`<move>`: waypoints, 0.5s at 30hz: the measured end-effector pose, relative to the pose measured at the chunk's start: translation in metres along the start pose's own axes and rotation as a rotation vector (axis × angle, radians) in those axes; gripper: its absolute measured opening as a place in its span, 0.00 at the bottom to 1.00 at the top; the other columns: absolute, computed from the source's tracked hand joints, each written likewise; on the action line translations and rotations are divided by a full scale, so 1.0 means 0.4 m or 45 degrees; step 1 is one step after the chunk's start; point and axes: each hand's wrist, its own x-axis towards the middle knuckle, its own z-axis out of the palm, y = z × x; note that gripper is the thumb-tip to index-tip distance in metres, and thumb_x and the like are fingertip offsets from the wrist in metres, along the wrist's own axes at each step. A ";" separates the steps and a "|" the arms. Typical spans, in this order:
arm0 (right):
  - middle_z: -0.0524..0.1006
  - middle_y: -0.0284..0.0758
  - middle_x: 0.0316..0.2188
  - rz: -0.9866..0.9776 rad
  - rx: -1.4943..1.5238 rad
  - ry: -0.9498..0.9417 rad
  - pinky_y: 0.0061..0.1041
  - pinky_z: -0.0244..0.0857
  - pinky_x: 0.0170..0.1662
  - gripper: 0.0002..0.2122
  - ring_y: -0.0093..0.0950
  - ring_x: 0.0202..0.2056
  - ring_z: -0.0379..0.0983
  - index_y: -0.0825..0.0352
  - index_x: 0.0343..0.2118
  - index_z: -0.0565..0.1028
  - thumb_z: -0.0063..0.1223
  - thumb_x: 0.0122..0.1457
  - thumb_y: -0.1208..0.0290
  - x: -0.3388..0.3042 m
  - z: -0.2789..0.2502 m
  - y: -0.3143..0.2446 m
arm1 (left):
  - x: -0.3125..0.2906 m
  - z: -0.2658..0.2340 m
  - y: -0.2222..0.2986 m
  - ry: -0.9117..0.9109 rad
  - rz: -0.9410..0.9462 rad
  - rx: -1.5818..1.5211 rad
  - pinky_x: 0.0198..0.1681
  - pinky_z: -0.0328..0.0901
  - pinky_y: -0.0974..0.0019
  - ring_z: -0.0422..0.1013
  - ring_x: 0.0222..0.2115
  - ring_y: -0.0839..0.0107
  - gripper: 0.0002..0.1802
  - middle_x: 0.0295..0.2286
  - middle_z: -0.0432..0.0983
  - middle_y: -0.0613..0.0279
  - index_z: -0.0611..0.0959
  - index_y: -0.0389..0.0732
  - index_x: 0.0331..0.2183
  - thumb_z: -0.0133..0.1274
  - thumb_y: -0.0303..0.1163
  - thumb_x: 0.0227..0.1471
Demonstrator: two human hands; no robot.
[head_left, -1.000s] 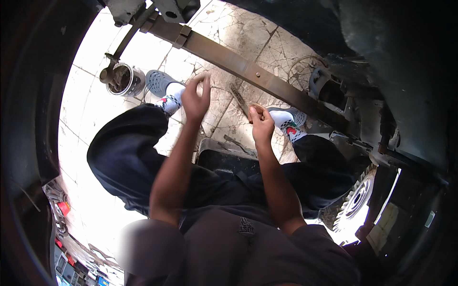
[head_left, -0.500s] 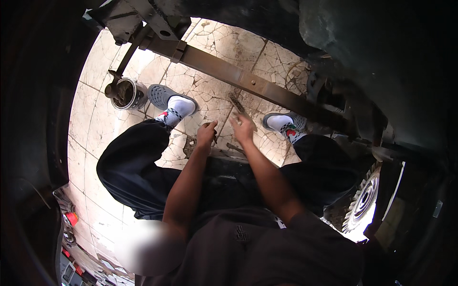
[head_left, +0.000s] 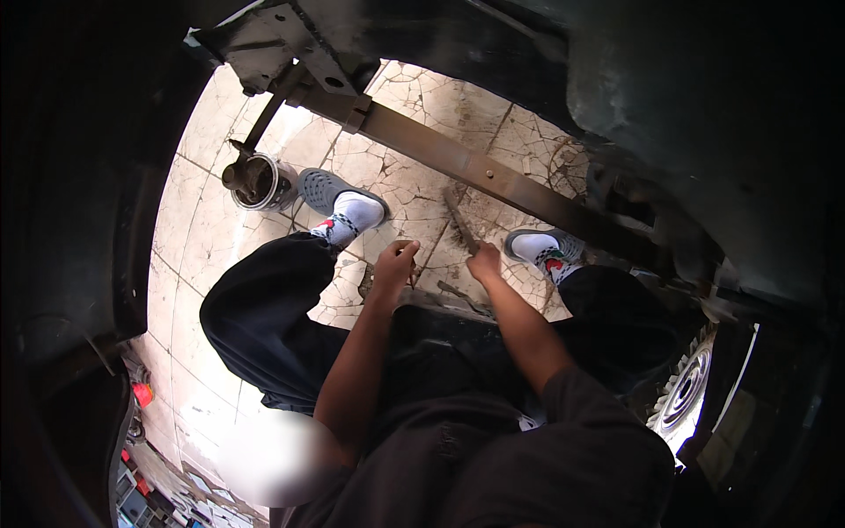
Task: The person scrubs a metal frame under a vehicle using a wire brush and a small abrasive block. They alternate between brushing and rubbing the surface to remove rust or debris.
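Observation:
Between my knees, my right hand (head_left: pixel 484 261) is closed round the near end of a long narrow tool (head_left: pixel 460 220). The tool points away from me and slightly left over the cracked tiles; its exact kind is unclear. To its left, my left hand (head_left: pixel 396 260) has its fingers curled in. Whatever those fingers hold, if anything, cannot be made out. The two hands are apart. Beyond them a rusty flat metal bar (head_left: pixel 431 145) crosses from upper left to lower right, and neither hand touches it.
A metal can (head_left: pixel 283 185) with dark contents stands by my left clog (head_left: pixel 326 189). My right clog (head_left: pixel 563 242) rests under the bar. Dark vehicle bodywork (head_left: pixel 678 114) hangs close above right. A toothed-edged wheel (head_left: pixel 689 392) is at lower right. Red items (head_left: pixel 143 393) lie far left.
My right hand has shifted right and nearer, and the tool now shows edge-on as a thin strip. My left hand stays curled. The whole view has slid slightly.

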 end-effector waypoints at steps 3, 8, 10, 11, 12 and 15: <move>0.80 0.54 0.40 -0.071 0.022 0.080 0.45 0.70 0.52 0.15 0.51 0.47 0.76 0.69 0.41 0.80 0.59 0.50 0.69 -0.004 0.019 -0.027 | 0.023 0.022 0.020 -0.012 0.093 -0.010 0.21 0.63 0.70 0.65 0.20 0.78 0.20 0.22 0.68 0.70 0.82 0.33 0.44 0.58 0.42 0.62; 0.81 0.51 0.36 -0.003 0.292 -0.201 0.44 0.71 0.48 0.18 0.50 0.43 0.78 0.71 0.41 0.79 0.63 0.56 0.59 -0.148 -0.117 -0.200 | 0.020 0.010 0.020 0.086 0.049 -0.162 0.17 0.58 0.73 0.63 0.17 0.79 0.21 0.19 0.66 0.71 0.83 0.36 0.45 0.54 0.45 0.65; 0.82 0.49 0.35 0.066 0.505 -0.386 0.44 0.71 0.47 0.21 0.49 0.42 0.79 0.69 0.42 0.79 0.64 0.57 0.54 -0.202 -0.192 -0.245 | 0.030 0.005 0.014 0.103 -0.003 -0.239 0.17 0.54 0.73 0.62 0.16 0.80 0.22 0.18 0.66 0.71 0.83 0.37 0.46 0.53 0.48 0.65; 0.83 0.48 0.35 0.037 0.497 -0.361 0.43 0.71 0.47 0.20 0.48 0.42 0.80 0.69 0.42 0.78 0.64 0.57 0.55 -0.241 -0.240 -0.275 | 0.024 0.009 0.029 0.108 0.010 -0.288 0.18 0.54 0.73 0.61 0.16 0.81 0.21 0.18 0.66 0.72 0.83 0.38 0.42 0.54 0.48 0.65; 0.83 0.47 0.34 0.013 0.486 -0.334 0.42 0.71 0.47 0.20 0.47 0.42 0.80 0.69 0.43 0.78 0.64 0.58 0.56 -0.285 -0.295 -0.306 | 0.009 0.019 0.060 0.107 0.020 -0.339 0.19 0.53 0.73 0.60 0.16 0.81 0.20 0.18 0.66 0.74 0.83 0.39 0.39 0.55 0.49 0.65; 0.83 0.45 0.34 -0.181 0.485 -0.204 0.40 0.72 0.45 0.21 0.45 0.42 0.81 0.67 0.48 0.76 0.63 0.59 0.57 -0.340 -0.326 -0.298 | -0.013 0.027 0.102 -0.044 0.146 -0.361 0.19 0.52 0.74 0.59 0.16 0.83 0.20 0.18 0.65 0.75 0.82 0.41 0.35 0.56 0.50 0.64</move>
